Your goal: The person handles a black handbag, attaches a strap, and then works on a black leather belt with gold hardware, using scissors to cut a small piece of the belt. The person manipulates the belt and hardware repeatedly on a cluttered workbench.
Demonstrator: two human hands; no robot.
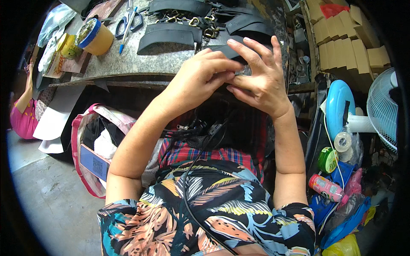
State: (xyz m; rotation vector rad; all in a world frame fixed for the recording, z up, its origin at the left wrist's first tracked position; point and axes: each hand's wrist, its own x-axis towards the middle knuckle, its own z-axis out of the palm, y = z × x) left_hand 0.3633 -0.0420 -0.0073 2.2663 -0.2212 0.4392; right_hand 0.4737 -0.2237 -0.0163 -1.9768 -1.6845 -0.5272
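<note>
Biggest thing here is a grey concrete floor (64,192), with a speckled grey counter (128,64) up front, worn along its edge. A pink-and-white bag (77,128) sits below it on the left, a white fan (382,111) stands on the right, and tan cardboard pieces (341,51) are stacked behind that. On the counter: flat curved black pieces (168,38) along the far side, a tub (103,40) with a blue rim at the left, then blue-handled scissors (121,27), a blue pen (127,34) and some small metal clasps (209,32).

Now the murky bits. It's really dark under the counter, the fan's cut off by the lens rim, and so is someone in pink (25,117) at far left. The right hand (267,85) partly covers one black strip (226,51). Its thumb and index curl toward the left hand (196,77), other fingers spread wide. The left fingers are bent close together and a bit blurry, so I can't tell if anything's pinched between the two.
</note>
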